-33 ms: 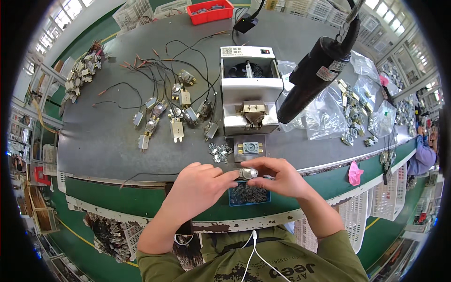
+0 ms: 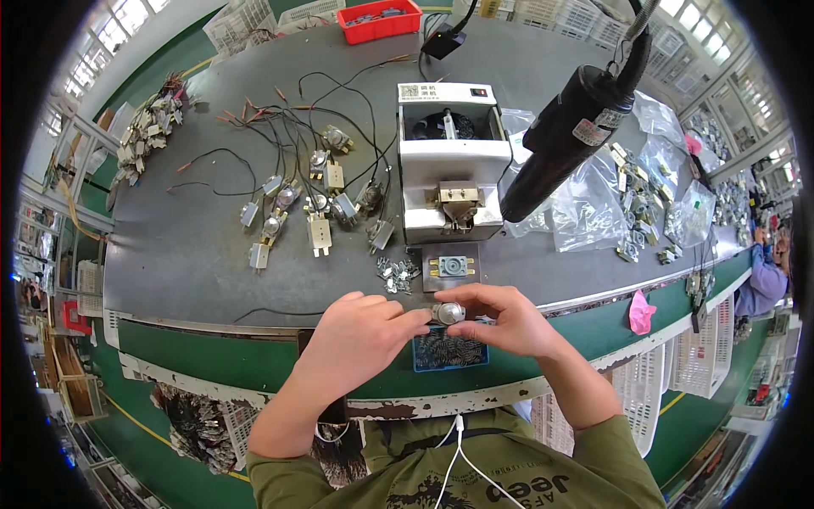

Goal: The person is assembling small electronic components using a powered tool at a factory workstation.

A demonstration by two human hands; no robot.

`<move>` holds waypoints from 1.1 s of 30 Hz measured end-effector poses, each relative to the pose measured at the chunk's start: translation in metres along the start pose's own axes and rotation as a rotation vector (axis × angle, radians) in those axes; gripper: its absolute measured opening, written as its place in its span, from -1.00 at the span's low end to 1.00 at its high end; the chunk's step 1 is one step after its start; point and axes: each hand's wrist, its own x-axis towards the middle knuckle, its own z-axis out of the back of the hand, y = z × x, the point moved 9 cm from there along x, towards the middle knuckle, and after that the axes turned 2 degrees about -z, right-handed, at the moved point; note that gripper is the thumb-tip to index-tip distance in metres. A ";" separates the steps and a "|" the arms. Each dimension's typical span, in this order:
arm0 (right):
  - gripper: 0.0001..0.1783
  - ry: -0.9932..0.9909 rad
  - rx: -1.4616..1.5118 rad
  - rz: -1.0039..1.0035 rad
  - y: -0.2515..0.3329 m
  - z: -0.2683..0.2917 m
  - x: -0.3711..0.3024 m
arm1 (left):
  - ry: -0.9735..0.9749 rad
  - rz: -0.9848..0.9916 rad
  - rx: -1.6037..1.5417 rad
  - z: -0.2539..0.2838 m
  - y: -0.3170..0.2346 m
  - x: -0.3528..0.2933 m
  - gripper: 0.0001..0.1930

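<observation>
Two hands, left hand (image 2: 360, 327) and right hand (image 2: 502, 318), pinch a small round metal part (image 2: 448, 313) together above the blue tray (image 2: 449, 352) at the bench edge; steady, even fingertip pressure keeps it aligned.

This was a factory assembly floor. A long grey counter (image 2: 195, 254) carried wired metal parts (image 2: 309, 204), clear bags of parts (image 2: 593, 212) and a white machine (image 2: 454, 161); a black power screwdriver (image 2: 568, 136) hung overhead, and a red bin (image 2: 379, 19) and white crates (image 2: 242, 21) stood behind.
</observation>
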 end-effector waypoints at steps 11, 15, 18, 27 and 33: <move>-0.51 -0.261 0.077 0.074 -0.002 0.002 -0.012 | -0.090 0.007 0.012 0.004 -0.004 0.010 -0.83; -0.55 -0.284 0.125 0.093 0.001 0.008 -0.011 | -0.123 -0.007 -0.002 0.007 -0.003 0.013 -0.83; -0.58 0.023 0.027 -0.039 -0.002 0.001 -0.001 | -0.010 0.001 0.005 0.004 -0.002 0.010 -0.81; -0.62 -0.004 0.035 -0.148 -0.017 0.037 -0.023 | 0.014 0.150 -0.232 0.016 0.043 -0.013 -0.77; -0.61 0.045 -0.195 -0.060 -0.015 0.034 -0.021 | 0.168 0.133 0.009 0.006 0.045 -0.021 -0.72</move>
